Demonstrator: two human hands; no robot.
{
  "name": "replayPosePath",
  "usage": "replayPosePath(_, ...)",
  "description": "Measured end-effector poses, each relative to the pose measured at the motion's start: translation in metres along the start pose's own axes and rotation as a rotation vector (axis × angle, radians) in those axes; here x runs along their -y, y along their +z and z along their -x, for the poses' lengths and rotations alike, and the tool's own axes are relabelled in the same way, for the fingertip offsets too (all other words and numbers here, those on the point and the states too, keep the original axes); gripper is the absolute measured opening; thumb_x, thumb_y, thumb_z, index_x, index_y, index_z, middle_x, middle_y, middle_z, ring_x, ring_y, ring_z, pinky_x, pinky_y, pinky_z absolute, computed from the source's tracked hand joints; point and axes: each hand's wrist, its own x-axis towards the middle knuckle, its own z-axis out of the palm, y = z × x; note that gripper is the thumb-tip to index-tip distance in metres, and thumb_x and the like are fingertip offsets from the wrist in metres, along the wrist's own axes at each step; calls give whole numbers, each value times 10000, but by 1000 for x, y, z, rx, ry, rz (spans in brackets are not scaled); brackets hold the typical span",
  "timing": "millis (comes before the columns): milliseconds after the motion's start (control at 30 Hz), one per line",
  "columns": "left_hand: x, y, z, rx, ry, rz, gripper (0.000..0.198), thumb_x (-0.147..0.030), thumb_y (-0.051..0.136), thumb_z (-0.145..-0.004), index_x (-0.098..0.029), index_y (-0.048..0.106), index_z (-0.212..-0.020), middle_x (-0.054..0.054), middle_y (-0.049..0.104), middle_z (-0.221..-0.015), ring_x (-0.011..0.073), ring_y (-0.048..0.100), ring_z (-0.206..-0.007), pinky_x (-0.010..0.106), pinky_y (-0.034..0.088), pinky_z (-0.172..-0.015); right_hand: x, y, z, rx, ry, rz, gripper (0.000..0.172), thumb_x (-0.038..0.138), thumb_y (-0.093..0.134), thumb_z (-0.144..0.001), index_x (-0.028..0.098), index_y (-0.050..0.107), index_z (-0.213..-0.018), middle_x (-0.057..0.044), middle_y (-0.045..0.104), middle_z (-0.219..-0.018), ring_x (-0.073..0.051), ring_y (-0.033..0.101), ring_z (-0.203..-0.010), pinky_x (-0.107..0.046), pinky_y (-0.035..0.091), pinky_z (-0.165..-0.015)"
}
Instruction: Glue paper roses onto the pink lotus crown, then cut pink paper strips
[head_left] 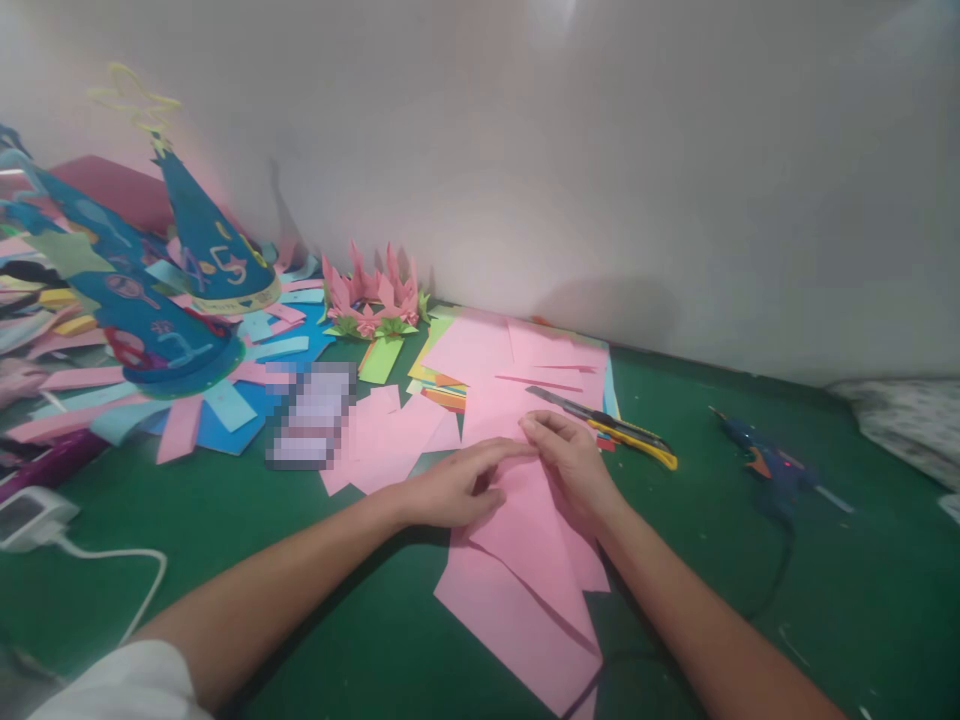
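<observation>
A folded sheet of pink paper lies on the table in front of me, its loose layers fanning toward me. My right hand pinches the far corner of this paper between thumb and fingers. From the left, my left hand grips the same sheet, its index finger reaching across to the right fingertips and its thumb resting lower on the paper. More pink paper is stacked just beyond my hands. A yellow-and-black utility knife lies right beside my right hand.
Left of my hands are pink scraps, a phone and a pink paper crown. Decorated blue cone hats stand farther left. A glue gun with a cable lies to the right. A wall rises behind the green table.
</observation>
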Motion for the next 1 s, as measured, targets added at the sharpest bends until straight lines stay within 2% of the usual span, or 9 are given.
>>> replayPosePath(167, 0, 1, 0, -27, 9, 5, 623, -88, 506, -770, -279, 399, -1354, 58, 536, -1223, 106, 451, -726, 252, 427, -697, 2, 0, 0, 23, 40, -17, 237, 355, 755, -629, 195, 583, -660, 44, 427, -600, -90, 367, -556, -224, 352, -531)
replayPosePath(333, 0, 3, -2, -66, 5, 20, 514, -187, 564, -800, -251, 477, -1303, 57, 581, -1173, 102, 446, -703, 248, 425, -693, 3, 1, 0, 34, -10, 13, 255, 349, 753, -632, 194, 552, -611, 48, 432, -601, -92, 361, -562, -230, 336, -541)
replayPosePath(433, 0, 3, -4, -63, -13, 11, 524, -151, 557, -789, -259, 485, -1297, 54, 583, -1180, 104, 469, -721, 248, 427, -703, 3, 1, 0, 26, -27, 30, 273, 366, 753, -628, 197, 541, -597, 51, 431, -593, -93, 357, -556, -235, 335, -543)
replayPosePath(533, 2, 3, -4, -58, 28, 27, 500, -120, 549, -780, -260, 526, -1260, 47, 589, -1190, 123, 513, -815, 255, 428, -754, 1, 1, 0, 22, -42, 48, 282, 375, 748, -641, 197, 535, -591, 51, 425, -587, -91, 343, -546, -230, 331, -533)
replayPosePath(600, 3, 3, -4, -65, 42, 40, 472, -108, 540, -778, -253, 555, -1227, 39, 612, -1153, 127, 524, -829, 252, 426, -757, 0, 0, -1, 18, -41, 55, 263, 383, 750, -644, 199, 564, -619, 43, 453, -605, -94, 359, -554, -232, 340, -539)
replayPosePath(733, 6, 3, -3, -83, -1, 51, 471, -103, 537, -769, -236, 559, -1220, 35, 622, -1120, 107, 507, -728, 231, 421, -672, -4, -3, -2, 59, -10, 77, 223, 399, 744, -665, 202, 653, -717, 28, 526, -641, -109, 431, -602, -255, 376, -595)
replayPosePath(833, 6, 2, -2, -64, 5, 50, 481, -102, 535, -767, -237, 553, -1227, 38, 614, -1126, 123, 530, -797, 243, 428, -711, -4, -4, -3, 79, -26, 76, 193, 367, 747, -672, 195, 663, -693, 21, 559, -677, -112, 461, -646, -259, 383, -635)
replayPosePath(1000, 5, 2, -2, -34, -6, 78, 464, -105, 532, -772, -231, 560, -1218, 45, 614, -1125, 150, 548, -896, 260, 439, -767, 1, -2, 0, 96, 14, -3, 218, 339, 738, -677, 197, 586, -612, 59, 444, -575, -86, 351, -546, -235, 328, -559)
